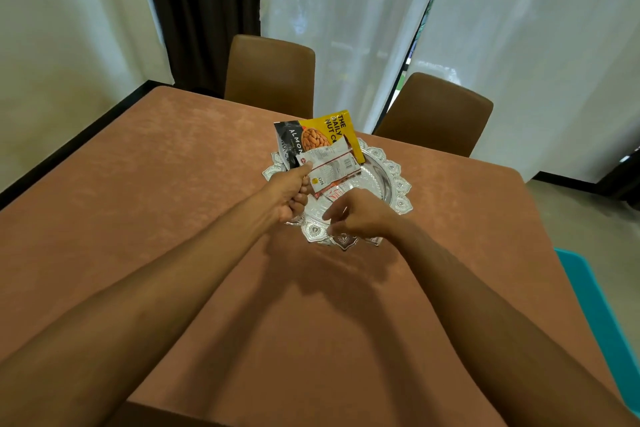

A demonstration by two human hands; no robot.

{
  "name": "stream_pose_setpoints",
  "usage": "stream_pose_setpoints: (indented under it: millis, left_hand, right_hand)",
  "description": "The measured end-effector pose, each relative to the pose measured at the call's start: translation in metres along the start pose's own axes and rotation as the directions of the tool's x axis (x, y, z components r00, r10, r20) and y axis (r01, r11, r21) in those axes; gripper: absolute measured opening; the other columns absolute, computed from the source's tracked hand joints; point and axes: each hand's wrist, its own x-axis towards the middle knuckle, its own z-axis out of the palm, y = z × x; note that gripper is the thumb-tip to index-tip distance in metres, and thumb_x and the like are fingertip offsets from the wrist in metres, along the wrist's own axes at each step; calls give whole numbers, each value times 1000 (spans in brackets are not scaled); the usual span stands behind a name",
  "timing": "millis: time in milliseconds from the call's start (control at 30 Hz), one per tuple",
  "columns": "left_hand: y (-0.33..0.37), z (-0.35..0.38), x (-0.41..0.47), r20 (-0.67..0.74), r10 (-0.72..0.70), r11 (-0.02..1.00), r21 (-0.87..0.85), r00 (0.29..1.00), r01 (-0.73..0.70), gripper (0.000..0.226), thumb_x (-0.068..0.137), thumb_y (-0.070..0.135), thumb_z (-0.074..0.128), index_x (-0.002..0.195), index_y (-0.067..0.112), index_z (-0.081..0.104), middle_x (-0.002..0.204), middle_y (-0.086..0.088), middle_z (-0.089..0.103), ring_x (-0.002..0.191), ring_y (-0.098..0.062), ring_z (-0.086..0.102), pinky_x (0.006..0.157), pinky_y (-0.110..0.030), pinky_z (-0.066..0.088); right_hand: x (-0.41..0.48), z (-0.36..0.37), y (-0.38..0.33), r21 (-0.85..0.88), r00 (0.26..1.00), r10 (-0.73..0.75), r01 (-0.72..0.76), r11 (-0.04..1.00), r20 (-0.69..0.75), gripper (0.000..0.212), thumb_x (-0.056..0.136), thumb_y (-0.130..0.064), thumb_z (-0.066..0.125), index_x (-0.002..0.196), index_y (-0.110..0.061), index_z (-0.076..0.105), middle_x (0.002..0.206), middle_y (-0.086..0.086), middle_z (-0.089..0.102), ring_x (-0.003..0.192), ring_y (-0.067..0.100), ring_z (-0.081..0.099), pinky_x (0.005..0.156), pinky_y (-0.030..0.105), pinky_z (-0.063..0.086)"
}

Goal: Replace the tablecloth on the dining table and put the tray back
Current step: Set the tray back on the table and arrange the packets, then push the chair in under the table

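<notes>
Tray (398, 184) down on the tablecloth (173, 184), past the table's middle toward the far side, silver with a scalloped rim. Left hand (289, 194) clenched round a fan of white snack packets (332, 166), with an almond pouch (322, 135) behind them, all held above the tray's left part. Right hand (363, 218) over the near rim, fingers curled in; pinching the rim or merely hovering, impossible to tell. Likely risks from here: packets sliding out of so bunched a grip and landing on the cloth instead of the tray; a tug at the rim dragging the smooth cloth into wrinkles or pushing the tray off centre. Beyond the far edge, a brown chair (270, 73) and a second chair (433, 111), both tucked close; white curtains (346, 10) behind; something teal (602, 305) at the right margin. Nothing between hands and tray.
</notes>
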Motion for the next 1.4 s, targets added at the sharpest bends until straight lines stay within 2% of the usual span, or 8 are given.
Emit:
stream_pose_setpoints:
  millis: [167, 433, 700, 900, 1067, 1167, 1267, 1400]
  left_hand:
    - [-1, -25, -8, -30, 16, 998, 61, 999, -14, 48, 98, 49, 55, 61, 22, 43, 45, 9, 36, 30, 0, 24, 28, -13, 13]
    - [-14, -52, -21, -118, 31, 994, 111, 993, -18, 47, 96, 51, 58, 61, 22, 45, 48, 10, 38, 35, -1, 27, 29, -13, 16]
    - [-77, -94, -78, -180, 160, 880, 472, 971, -57, 41, 98, 41, 53, 64, 21, 45, 56, 1, 42, 39, -10, 30, 40, -16, 17]
    - [-156, -162, -161, -133, 401, 358, 934, 906, -21, 54, 101, 39, 52, 53, 14, 48, 52, -3, 47, 52, -23, 48, 53, -30, 32]
    - [-216, -226, -248, -183, 367, 167, 978, 912, 129, 47, 102, 45, 46, 66, 16, 57, 65, -1, 57, 69, -26, 61, 67, -35, 48]
    - [-235, -267, -295, -250, 369, 122, 968, 895, 221, 48, 101, 48, 44, 71, 15, 62, 74, -5, 66, 72, -24, 65, 75, -39, 56]
    - [-249, -311, -335, -328, 402, 157, 944, 855, 289, 53, 102, 44, 46, 60, 14, 58, 61, -3, 59, 59, -21, 60, 61, -34, 52]
    - [-265, -394, -387, -418, 430, 256, 907, 800, 336, 53, 102, 43, 48, 58, 16, 60, 56, -3, 58, 50, -18, 56, 49, -26, 42]
  right_hand:
    - [2, 1, 7, 215, 997, 60, -51, 975, -37, 20, 76, -5, 85, 94, -12, 82, 77, -1, 78, 67, 2, 70, 73, 24, 56]
    - [-17, 9, -5, 122, 969, 114, -89, 989, -219, 20, 80, -10, 83, 100, -11, 80, 89, 3, 79, 75, 7, 72, 77, 31, 61]
    - [-77, 52, -39, 115, 930, 98, -60, 992, -355, 14, 81, -14, 77, 94, -17, 82, 86, -7, 77, 68, -11, 61, 62, 2, 42]
    - [-121, 128, -82, 128, 948, 71, -33, 991, -311, 16, 79, -12, 75, 92, -17, 82, 88, -3, 78, 75, 9, 68, 74, 25, 52]
    - [-162, 200, -128, 77, 984, -71, 85, 993, -163, 17, 84, -13, 73, 99, -15, 82, 95, -1, 78, 77, 5, 60, 66, 17, 35]
    - [-178, 237, -158, 88, 993, -82, 89, 992, -79, 16, 87, -14, 72, 100, -12, 81, 98, 1, 77, 85, 13, 67, 69, 15, 38]
    - [-189, 273, -194, 127, 996, -89, 87, 988, 7, 13, 91, -14, 70, 99, -13, 80, 96, -1, 77, 87, 14, 71, 79, 25, 55]
    - [-179, 324, -263, 155, 984, -133, 114, 981, 120, 15, 93, -18, 71, 106, -19, 79, 98, -8, 75, 85, 2, 66, 84, 23, 56]
